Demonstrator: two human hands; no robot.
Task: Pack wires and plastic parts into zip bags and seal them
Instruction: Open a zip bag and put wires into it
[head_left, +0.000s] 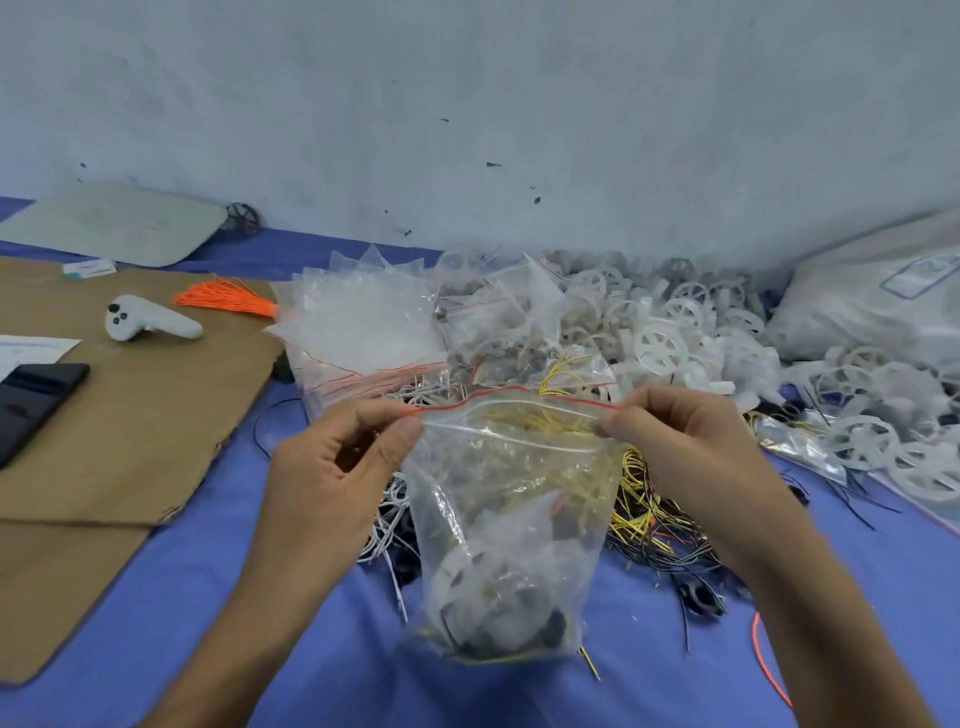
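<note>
Blue table (218, 597): one filled zip bag (511, 525), two hands.

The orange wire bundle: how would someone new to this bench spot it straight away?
Start at the brown cardboard sheet on the left of the blue table. At its far right corner, just left of the heap of empty zip bags, lies the orange wire bundle. It is the only bright orange, fanned-out tuft there; the white controller beside it is smooth and solid.
</note>
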